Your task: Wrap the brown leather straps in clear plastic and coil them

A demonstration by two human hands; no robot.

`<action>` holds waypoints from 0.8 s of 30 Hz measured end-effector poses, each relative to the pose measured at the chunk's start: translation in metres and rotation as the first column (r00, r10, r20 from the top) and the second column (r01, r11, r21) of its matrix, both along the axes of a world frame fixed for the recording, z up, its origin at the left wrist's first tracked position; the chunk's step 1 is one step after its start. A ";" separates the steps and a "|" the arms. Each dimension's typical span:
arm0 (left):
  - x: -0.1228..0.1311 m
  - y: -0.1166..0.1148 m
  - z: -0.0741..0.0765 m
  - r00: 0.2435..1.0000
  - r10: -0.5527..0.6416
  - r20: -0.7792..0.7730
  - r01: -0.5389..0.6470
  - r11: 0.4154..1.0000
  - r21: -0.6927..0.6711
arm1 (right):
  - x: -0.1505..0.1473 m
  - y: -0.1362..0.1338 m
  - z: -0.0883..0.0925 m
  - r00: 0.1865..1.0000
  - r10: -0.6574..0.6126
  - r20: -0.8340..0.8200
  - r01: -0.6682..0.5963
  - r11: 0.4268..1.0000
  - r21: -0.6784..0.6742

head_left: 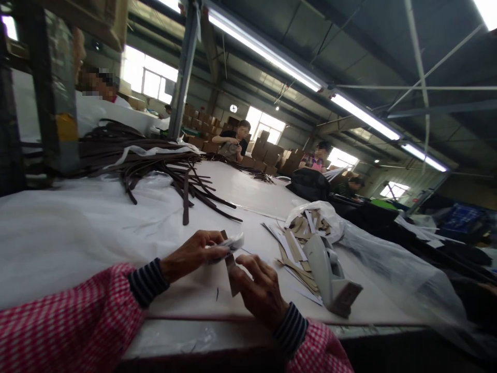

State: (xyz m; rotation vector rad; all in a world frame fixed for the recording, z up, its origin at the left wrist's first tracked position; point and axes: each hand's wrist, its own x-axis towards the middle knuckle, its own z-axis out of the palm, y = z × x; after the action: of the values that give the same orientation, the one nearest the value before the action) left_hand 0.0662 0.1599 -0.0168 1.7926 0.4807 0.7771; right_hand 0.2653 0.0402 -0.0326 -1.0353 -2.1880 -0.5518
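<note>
Over the near part of the white table my left hand (196, 254) is closed, fingers and thumb pinching a small shiny white object (235, 241) whose kind I cannot make out. A short flat grey-brown strip (232, 274) runs from behind that object down to my right hand (258, 285). My right fingers are bent and pinch the strip's lower part. To the right stands a pale grey device (322, 269), shaped like a tape dispenser. Beside it lies a pile of loose tan and white strips (297, 251), partly beside a clear plastic bag (336, 220).
Long dark brown straps (186, 176) spread across the table's far left. Clear plastic sheeting (404, 274) drapes over the right side. A dark bag (308, 181) lies farther back. Several people work beyond, one person (233, 142) straight ahead. A metal post (184, 72) rises behind the straps.
</note>
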 end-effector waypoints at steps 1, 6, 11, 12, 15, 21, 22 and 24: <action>0.001 -0.004 0.000 0.998 0.027 -0.050 -0.019 0.987 0.159 | -0.005 -0.004 -0.002 1.000 0.003 0.005 -0.003 1.000 0.018; 0.009 -0.022 -0.014 0.962 0.147 -0.229 0.075 0.664 0.744 | -0.017 -0.013 -0.015 0.990 -0.106 -0.087 0.102 0.993 -0.055; 0.014 -0.023 -0.024 0.954 0.101 -0.283 0.155 0.640 0.753 | -0.013 -0.009 -0.018 0.990 -0.127 -0.062 0.111 0.968 -0.224; 0.014 -0.022 -0.024 0.961 0.067 -0.270 0.162 0.656 0.737 | -0.012 -0.008 -0.015 0.990 -0.124 -0.062 0.105 0.962 -0.253; 0.013 -0.017 -0.024 0.975 -0.006 -0.223 0.164 0.697 0.698 | -0.011 -0.005 -0.002 0.990 -0.110 -0.091 0.072 0.934 -0.351; 0.011 -0.021 -0.019 0.972 0.038 -0.231 0.131 0.730 0.671 | -0.006 0.006 0.018 0.962 -0.141 -0.233 -0.004 0.849 -0.529; 0.010 -0.022 -0.019 0.969 0.047 -0.244 0.130 0.740 0.659 | -0.005 0.009 0.018 0.953 -0.166 -0.255 -0.002 0.835 -0.550; 0.009 -0.024 -0.019 0.959 0.085 -0.271 0.106 0.779 0.618 | -0.003 0.015 0.017 0.922 -0.230 -0.311 -0.001 0.802 -0.597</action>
State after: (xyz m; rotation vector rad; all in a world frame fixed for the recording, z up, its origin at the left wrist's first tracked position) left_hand 0.0756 0.1357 -0.0353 2.5623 0.4207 0.7192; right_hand 0.2624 0.0553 -0.0153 -1.4635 -1.9847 0.3028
